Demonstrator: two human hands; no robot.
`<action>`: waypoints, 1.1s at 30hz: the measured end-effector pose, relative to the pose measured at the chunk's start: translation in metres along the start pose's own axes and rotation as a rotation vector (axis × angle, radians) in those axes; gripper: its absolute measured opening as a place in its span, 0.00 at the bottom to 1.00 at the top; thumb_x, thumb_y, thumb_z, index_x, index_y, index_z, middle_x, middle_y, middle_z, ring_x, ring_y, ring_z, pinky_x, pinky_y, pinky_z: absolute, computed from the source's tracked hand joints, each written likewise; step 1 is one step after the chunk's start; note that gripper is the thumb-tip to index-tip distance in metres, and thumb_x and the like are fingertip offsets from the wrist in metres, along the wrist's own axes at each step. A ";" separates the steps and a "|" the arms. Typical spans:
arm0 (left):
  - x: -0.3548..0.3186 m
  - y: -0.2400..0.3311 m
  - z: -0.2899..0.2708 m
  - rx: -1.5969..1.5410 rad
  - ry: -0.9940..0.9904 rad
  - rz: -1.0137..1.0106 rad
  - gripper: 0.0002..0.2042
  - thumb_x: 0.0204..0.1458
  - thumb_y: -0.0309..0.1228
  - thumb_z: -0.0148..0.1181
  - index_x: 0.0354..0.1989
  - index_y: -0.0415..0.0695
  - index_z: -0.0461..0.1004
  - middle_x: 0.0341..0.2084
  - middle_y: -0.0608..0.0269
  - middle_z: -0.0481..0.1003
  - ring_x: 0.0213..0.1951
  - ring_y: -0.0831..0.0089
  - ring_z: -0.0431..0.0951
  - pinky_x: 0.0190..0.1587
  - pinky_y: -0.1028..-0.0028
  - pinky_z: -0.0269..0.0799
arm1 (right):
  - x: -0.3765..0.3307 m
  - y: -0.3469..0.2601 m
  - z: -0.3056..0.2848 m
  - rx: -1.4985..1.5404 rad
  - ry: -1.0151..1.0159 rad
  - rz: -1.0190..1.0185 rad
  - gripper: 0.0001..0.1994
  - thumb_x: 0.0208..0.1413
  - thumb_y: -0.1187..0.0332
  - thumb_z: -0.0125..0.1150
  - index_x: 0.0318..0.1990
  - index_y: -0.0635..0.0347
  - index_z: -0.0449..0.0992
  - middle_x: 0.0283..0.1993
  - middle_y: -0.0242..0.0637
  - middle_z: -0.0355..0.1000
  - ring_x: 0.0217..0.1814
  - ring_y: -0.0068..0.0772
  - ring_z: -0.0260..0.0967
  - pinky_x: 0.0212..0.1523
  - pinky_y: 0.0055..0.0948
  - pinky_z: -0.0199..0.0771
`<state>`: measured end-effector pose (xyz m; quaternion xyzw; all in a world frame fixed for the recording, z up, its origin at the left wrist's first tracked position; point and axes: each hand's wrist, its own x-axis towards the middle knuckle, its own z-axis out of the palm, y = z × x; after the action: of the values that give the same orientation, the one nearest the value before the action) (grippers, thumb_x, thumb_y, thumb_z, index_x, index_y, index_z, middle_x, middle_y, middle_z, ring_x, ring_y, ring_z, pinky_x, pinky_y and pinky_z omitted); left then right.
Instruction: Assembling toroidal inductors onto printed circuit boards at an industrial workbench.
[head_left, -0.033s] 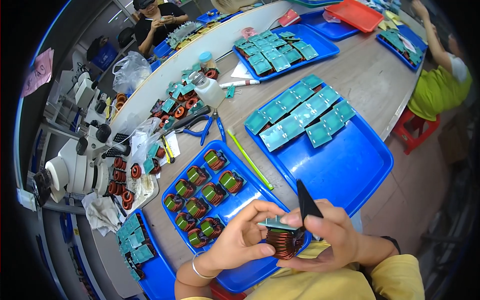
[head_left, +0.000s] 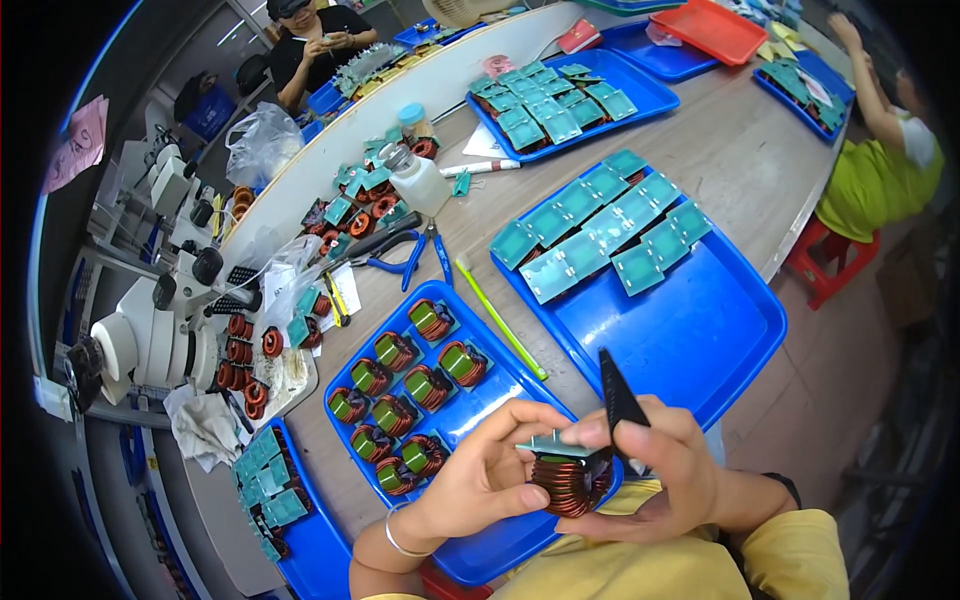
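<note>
In front of my chest I hold a copper-wound toroid coil (head_left: 568,486) with a small green circuit board (head_left: 553,444) on its upper side. My left hand (head_left: 485,475) grips it from the left, thumb against the winding and fingers behind the board. Closed round a black tapered tool (head_left: 622,395) that looks like tweezers, my right hand (head_left: 680,468) has its narrow end pointing up. The tool's lower end is hidden by the fingers. Right fingertips also rest on the board and under the coil. Below lies a blue tray (head_left: 470,400) of several upright coils on boards.
To the right, a blue tray (head_left: 680,330) holds rows of green boards facing up. A green stick (head_left: 500,318) lies between the trays. Blue-handled pliers (head_left: 400,262), a white bottle (head_left: 415,180) and loose coils (head_left: 375,205) are farther back. Another person (head_left: 870,170) sits at right.
The black tool's upper end has shifted slightly right and tilted a little. The coil has turned slightly in my fingers; both hands keep their hold.
</note>
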<state>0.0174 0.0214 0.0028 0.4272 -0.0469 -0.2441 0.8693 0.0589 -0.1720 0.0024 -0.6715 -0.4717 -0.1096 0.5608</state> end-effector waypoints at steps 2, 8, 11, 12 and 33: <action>0.001 0.000 -0.001 -0.018 0.001 0.014 0.29 0.45 0.27 0.64 0.53 0.36 0.55 0.49 0.57 0.62 0.53 0.69 0.63 0.55 0.68 0.61 | 0.004 0.000 -0.003 -0.002 0.007 0.000 0.50 0.29 0.70 0.77 0.61 0.63 0.48 0.49 0.45 0.59 0.45 0.42 0.68 0.42 0.34 0.73; 0.001 0.002 -0.003 -0.056 0.001 0.017 0.30 0.46 0.33 0.64 0.53 0.35 0.55 0.47 0.54 0.64 0.51 0.67 0.66 0.54 0.69 0.63 | -0.005 0.008 -0.006 0.101 0.000 0.133 0.51 0.29 0.72 0.76 0.62 0.65 0.45 0.51 0.47 0.58 0.47 0.42 0.67 0.46 0.35 0.71; 0.002 0.004 -0.002 -0.142 -0.036 -0.055 0.31 0.47 0.35 0.62 0.54 0.35 0.54 0.49 0.52 0.64 0.52 0.65 0.66 0.54 0.69 0.63 | -0.011 0.008 -0.006 0.113 -0.006 0.163 0.51 0.30 0.75 0.75 0.62 0.65 0.44 0.51 0.48 0.56 0.47 0.42 0.67 0.46 0.35 0.71; 0.002 0.005 -0.002 -0.140 -0.035 -0.055 0.31 0.47 0.35 0.62 0.54 0.35 0.54 0.49 0.52 0.64 0.52 0.65 0.66 0.54 0.69 0.63 | -0.011 0.007 -0.006 0.115 -0.005 0.162 0.51 0.30 0.75 0.75 0.62 0.65 0.44 0.51 0.48 0.56 0.47 0.42 0.67 0.46 0.35 0.71; -0.001 0.010 0.010 0.166 0.074 -0.038 0.32 0.45 0.39 0.61 0.53 0.31 0.56 0.46 0.53 0.66 0.49 0.68 0.67 0.52 0.70 0.62 | -0.007 0.001 -0.003 0.013 0.038 -0.008 0.50 0.31 0.77 0.73 0.62 0.63 0.45 0.51 0.44 0.58 0.45 0.44 0.70 0.41 0.33 0.74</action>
<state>0.0178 0.0198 0.0168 0.5071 -0.0269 -0.2397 0.8275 0.0568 -0.1784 -0.0021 -0.6639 -0.4641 -0.1216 0.5736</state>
